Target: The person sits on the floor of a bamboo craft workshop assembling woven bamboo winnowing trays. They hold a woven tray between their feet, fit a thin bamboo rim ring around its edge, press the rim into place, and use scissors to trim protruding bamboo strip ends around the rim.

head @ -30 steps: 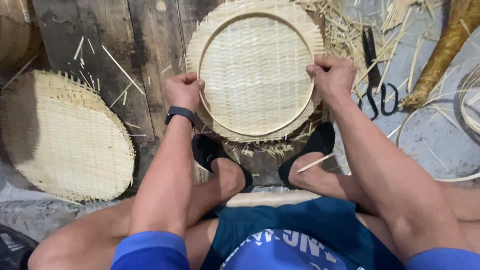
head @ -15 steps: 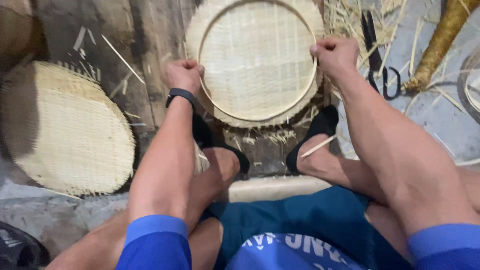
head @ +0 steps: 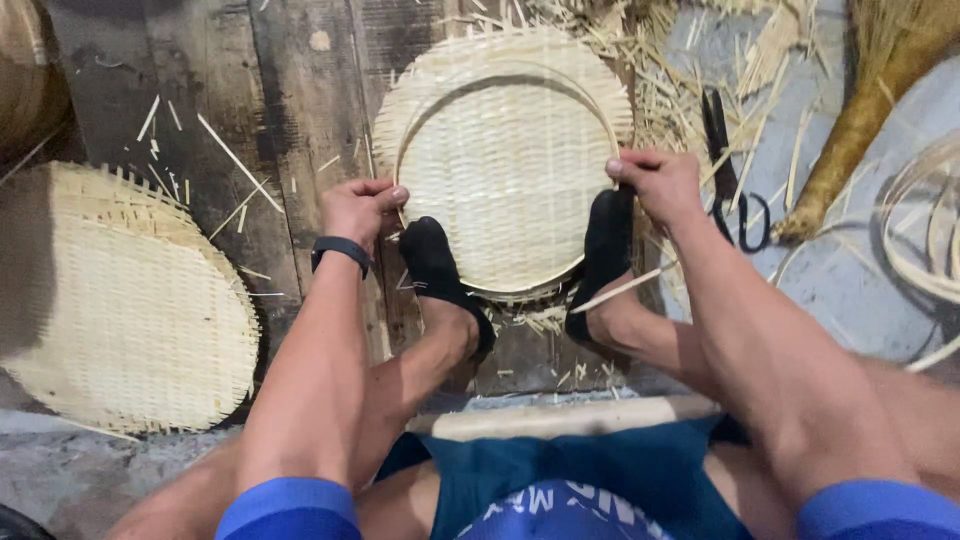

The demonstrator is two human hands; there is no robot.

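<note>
- The round woven bamboo tray [head: 505, 165], pale straw in colour with a thin bent hoop laid on its face, lies flat on the dark wooden planks [head: 290, 110] in the middle of the scene, a little to the far side.
- The left hand [head: 362, 208] grips the tray's left edge, fingers curled close together over the hoop and rim; a black band [head: 340, 250] sits on that wrist.
- The right hand [head: 658, 185] holds the right edge, fingers folded tight against the hoop, the thumb lying along the rim.
- Both feet in black socks pin the near part of the tray: the left foot [head: 440, 275] and the right foot [head: 605, 255] press down just inside the hoop.
- To seat the hoop well, it looks best to keep the feet firm so the mat cannot slide, and to press the hoop evenly on both sides so it stays a true circle.
- The frayed strip ends around the rim look sharp; fingertips are safer on the hoop than on the fringe.
- A second, unrimmed woven bamboo mat [head: 120, 300] lies to the left.
- Black-handled scissors [head: 735, 180] rest to the right among loose bamboo shavings [head: 670, 60]; a straw broom [head: 870, 110] lies further right, by coiled bamboo strips [head: 925, 230].
</note>
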